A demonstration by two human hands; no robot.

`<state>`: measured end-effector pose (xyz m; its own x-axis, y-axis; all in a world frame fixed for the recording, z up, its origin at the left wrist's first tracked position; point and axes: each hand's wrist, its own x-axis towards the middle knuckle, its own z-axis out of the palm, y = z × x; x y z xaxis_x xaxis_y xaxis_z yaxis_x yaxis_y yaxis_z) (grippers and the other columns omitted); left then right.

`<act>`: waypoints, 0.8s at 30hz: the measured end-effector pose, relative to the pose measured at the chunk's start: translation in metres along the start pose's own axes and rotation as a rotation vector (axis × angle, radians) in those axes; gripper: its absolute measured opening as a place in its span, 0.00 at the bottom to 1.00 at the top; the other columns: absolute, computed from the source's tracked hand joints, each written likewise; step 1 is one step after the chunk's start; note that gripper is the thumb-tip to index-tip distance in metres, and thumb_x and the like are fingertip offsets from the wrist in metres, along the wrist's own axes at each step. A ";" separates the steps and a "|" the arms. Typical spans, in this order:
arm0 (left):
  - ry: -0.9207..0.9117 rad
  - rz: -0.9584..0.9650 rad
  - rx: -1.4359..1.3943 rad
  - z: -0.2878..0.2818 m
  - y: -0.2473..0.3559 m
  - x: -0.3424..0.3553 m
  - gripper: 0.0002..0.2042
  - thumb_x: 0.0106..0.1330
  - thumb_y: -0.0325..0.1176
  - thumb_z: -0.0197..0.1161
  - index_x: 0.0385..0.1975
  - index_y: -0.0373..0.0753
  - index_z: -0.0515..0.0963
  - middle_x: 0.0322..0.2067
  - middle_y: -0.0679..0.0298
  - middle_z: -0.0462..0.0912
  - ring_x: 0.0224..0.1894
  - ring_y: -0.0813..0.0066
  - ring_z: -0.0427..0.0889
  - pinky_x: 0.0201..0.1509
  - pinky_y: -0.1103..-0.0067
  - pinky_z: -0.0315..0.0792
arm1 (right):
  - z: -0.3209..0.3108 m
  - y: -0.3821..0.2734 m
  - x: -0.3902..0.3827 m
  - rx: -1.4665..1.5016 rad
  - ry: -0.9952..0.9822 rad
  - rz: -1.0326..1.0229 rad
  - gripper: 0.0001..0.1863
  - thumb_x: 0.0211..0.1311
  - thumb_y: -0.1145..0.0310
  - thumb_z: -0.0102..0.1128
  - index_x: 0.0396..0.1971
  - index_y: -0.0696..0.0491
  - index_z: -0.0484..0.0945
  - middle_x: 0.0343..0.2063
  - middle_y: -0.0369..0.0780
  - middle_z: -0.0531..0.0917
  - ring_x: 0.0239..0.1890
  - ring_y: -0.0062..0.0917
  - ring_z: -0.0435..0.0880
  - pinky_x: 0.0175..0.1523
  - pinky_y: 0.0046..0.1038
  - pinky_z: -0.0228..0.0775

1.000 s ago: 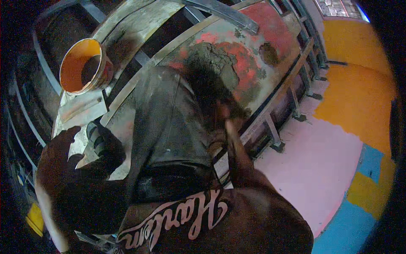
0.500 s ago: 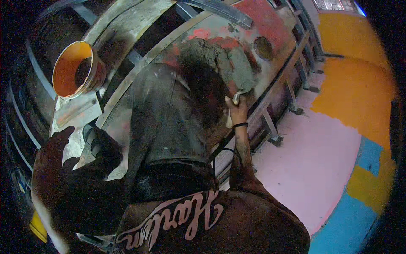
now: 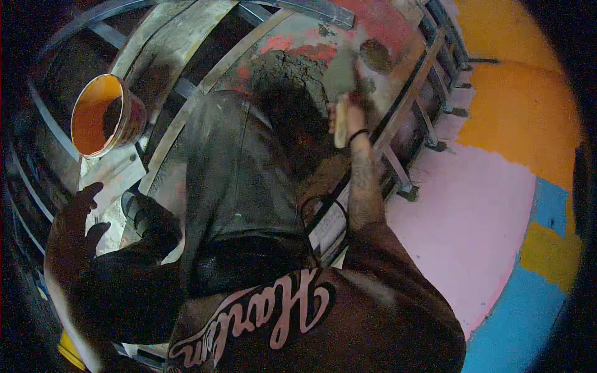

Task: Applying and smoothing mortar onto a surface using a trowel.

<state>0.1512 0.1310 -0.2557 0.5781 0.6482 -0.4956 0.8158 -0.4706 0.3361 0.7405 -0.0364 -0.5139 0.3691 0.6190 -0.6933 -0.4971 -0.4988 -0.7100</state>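
Note:
My right hand (image 3: 352,117) is closed round the pale handle of a trowel (image 3: 341,73), whose grey blade lies against a curved surface. Wet dark grey mortar (image 3: 287,69) is spread left of the blade, partly in shadow. Over at the left, my left hand (image 3: 87,208) is in deep shade with its fingers apart and holds nothing that I can see. It is near a flat, pale, smeared board (image 3: 118,171). A bucket (image 3: 133,118) with an orange inside lies tipped beyond that board.
Curved metal bars (image 3: 211,78) cross the work area, with dark gaps between them. A metal railing (image 3: 429,68) runs along the right. Beyond it lies a floor painted pink (image 3: 454,217), orange and blue. My bent leg (image 3: 236,168) fills the middle.
My right hand has pushed the trowel upward and slightly left along the mortar's right edge. My left hand has barely moved. The whole view has shifted a little.

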 end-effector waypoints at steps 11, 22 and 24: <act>-0.099 -0.134 -0.024 -0.007 -0.005 -0.013 0.33 0.59 0.26 0.70 0.66 0.43 0.69 0.59 0.53 0.78 0.58 0.52 0.78 0.63 0.64 0.71 | -0.042 0.212 -0.142 -1.392 0.149 -0.062 0.25 0.70 0.43 0.59 0.43 0.53 0.79 0.23 0.42 0.80 0.26 0.36 0.81 0.30 0.38 0.73; 0.065 -0.007 -0.026 0.008 -0.008 -0.030 0.34 0.56 0.21 0.71 0.66 0.43 0.71 0.54 0.57 0.80 0.54 0.59 0.79 0.60 0.68 0.75 | 0.031 0.096 0.024 -1.071 0.368 -0.281 0.23 0.69 0.46 0.61 0.42 0.54 0.79 0.26 0.46 0.81 0.29 0.40 0.81 0.33 0.41 0.72; 0.066 -0.018 0.013 0.007 -0.004 -0.031 0.34 0.56 0.19 0.71 0.65 0.44 0.72 0.55 0.56 0.80 0.54 0.59 0.79 0.61 0.69 0.74 | 0.042 0.083 0.028 -1.090 0.432 -0.331 0.23 0.69 0.46 0.61 0.42 0.54 0.79 0.26 0.46 0.82 0.29 0.41 0.81 0.34 0.41 0.72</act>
<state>0.1300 0.1081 -0.2470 0.5638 0.6944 -0.4472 0.8258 -0.4661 0.3175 0.6766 -0.0351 -0.5871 0.6869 0.6640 -0.2956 0.5140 -0.7313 -0.4483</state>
